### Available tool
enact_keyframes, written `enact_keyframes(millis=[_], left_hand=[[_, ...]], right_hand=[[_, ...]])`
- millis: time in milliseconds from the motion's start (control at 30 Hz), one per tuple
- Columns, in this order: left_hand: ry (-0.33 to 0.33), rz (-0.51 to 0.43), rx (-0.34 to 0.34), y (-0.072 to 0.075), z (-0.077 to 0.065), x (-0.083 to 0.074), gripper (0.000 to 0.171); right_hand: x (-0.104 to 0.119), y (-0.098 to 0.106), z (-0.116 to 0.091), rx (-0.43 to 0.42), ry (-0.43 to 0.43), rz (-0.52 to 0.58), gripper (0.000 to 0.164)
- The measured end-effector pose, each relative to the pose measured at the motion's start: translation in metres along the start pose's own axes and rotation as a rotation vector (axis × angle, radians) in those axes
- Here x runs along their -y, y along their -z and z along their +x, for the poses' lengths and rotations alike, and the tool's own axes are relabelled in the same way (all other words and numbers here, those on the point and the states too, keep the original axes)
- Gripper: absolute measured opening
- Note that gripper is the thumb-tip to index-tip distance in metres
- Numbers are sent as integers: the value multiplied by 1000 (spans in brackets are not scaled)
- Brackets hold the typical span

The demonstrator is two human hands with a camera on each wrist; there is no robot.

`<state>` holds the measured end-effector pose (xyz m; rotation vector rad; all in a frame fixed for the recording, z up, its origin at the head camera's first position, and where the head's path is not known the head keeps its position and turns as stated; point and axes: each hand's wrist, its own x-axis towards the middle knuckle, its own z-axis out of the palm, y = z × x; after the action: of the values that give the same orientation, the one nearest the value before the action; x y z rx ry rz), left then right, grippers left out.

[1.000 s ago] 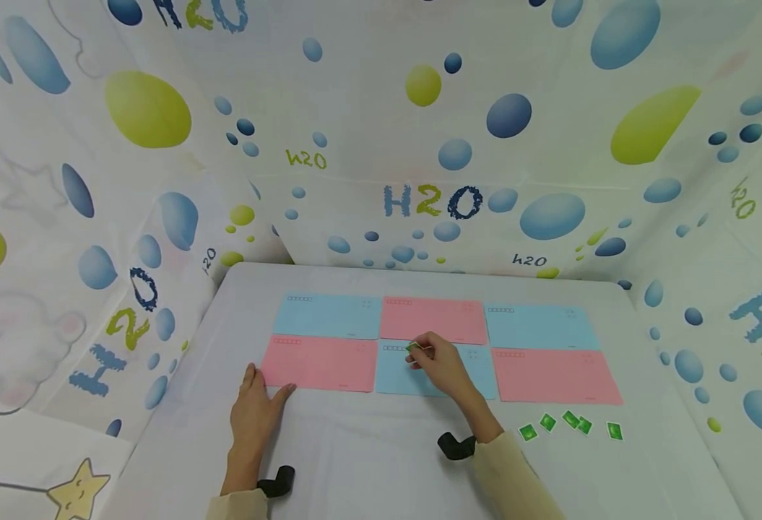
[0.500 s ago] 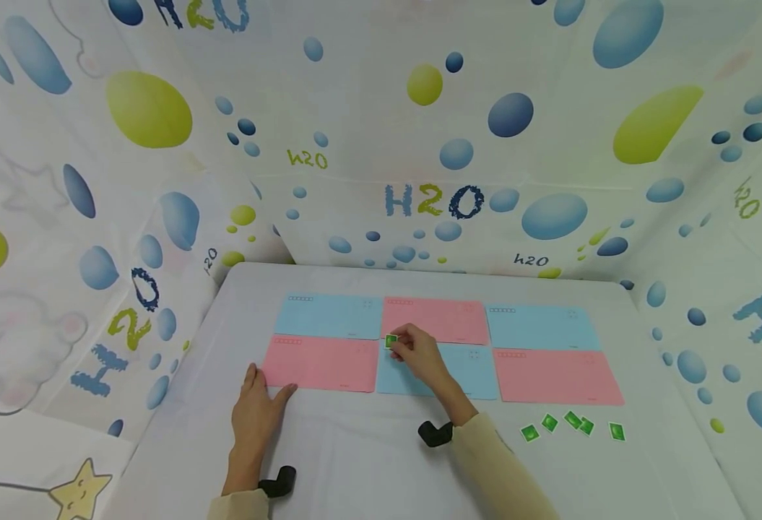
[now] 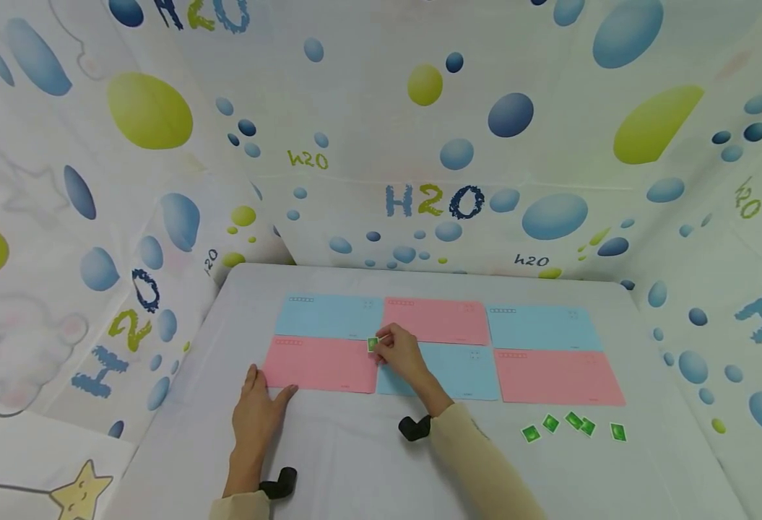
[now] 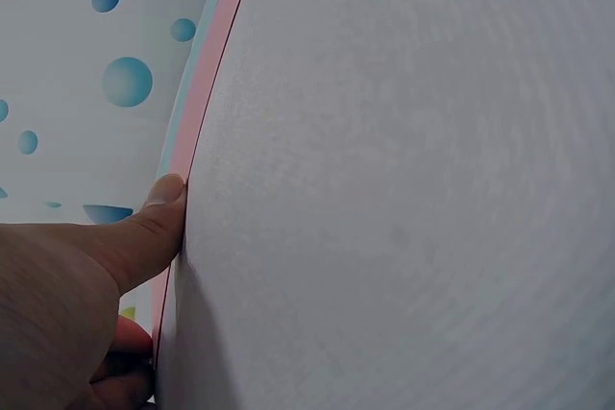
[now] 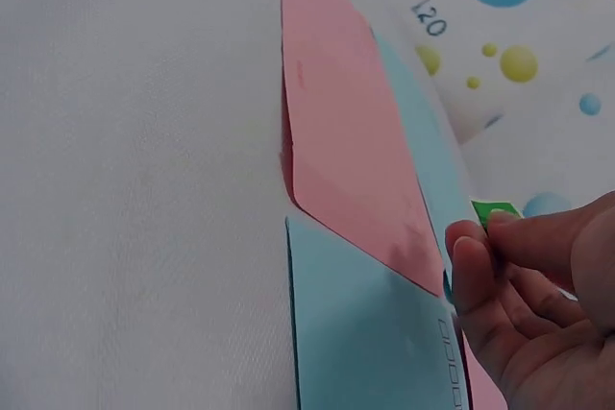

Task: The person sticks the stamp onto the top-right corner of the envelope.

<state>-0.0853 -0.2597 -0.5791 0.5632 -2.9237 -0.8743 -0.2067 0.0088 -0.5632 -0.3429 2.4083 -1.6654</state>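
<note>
Between thumb and fingers, my right hand (image 3: 401, 352) pinches a small green stamp (image 3: 372, 344) with a white border. The stamp is over the top right corner of the front-left pink envelope (image 3: 321, 365); whether it touches the paper I cannot tell. In the right wrist view, the stamp's green corner (image 5: 495, 208) sticks out past the fingertips. My left hand (image 3: 256, 413) rests at the pink envelope's lower left corner, fingers spread and thumb along the front edge. Under my right hand lies the blue envelope (image 3: 459, 372) of the front row.
Behind lie a blue envelope (image 3: 328, 316), a pink envelope (image 3: 434, 321) and another blue envelope (image 3: 543, 328). A further pink envelope (image 3: 557, 377) is at front right. Several green stamps (image 3: 574, 420) are scattered on the white tabletop (image 3: 354, 462). Patterned cloth (image 3: 328, 195) surrounds the table.
My right hand has moved left with the stamp, from above the front-middle blue envelope to the pink envelope's top right corner. The left hand has stayed in place.
</note>
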Motion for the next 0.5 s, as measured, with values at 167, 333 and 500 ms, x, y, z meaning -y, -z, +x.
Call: enact_keyframes(millis=[167, 333, 500], left_hand=[[3, -6, 8, -1, 0, 0, 89], [9, -7, 21, 0, 0, 1, 89], [11, -4, 24, 1, 0, 1, 89]], right_hand=[[-1, -10, 3, 12, -43, 25, 17], [-3, -19, 7, -4, -80, 25, 15], [-2, -27, 11, -39, -122, 77, 16]])
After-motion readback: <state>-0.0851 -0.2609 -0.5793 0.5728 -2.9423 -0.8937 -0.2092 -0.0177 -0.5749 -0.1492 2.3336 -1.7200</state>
